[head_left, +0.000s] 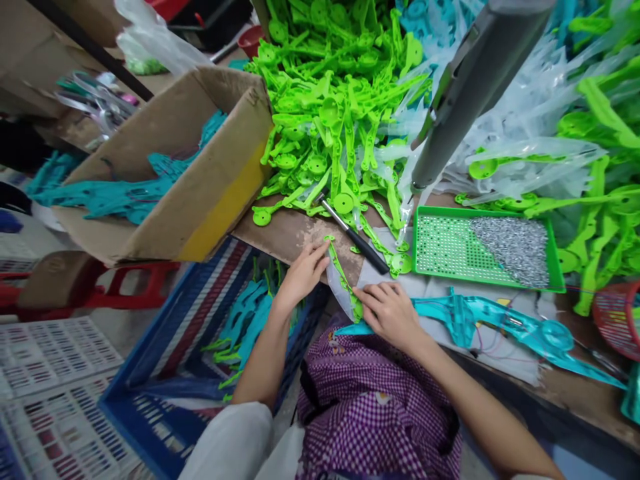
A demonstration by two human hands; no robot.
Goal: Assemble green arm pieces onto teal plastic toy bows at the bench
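A narrow bright green plastic piece (342,275) slants between my hands at the table's front edge. My left hand (303,275) has its fingers together at the upper end of this piece. My right hand (391,312) is curled over its lower end, with the fingertips on it. Beside and partly beneath my right hand lies a long turquoise plastic part (515,323) with thin wires along it. A small hammer (367,250) with a black handle rests just behind the green piece.
Green plastic parts (330,127) are heaped behind. A grey powered screwdriver (465,93) hangs point down near a green tray (447,270) of small metal screws. On the left stand a cardboard box (220,193) and a blue crate (135,387), both holding turquoise parts.
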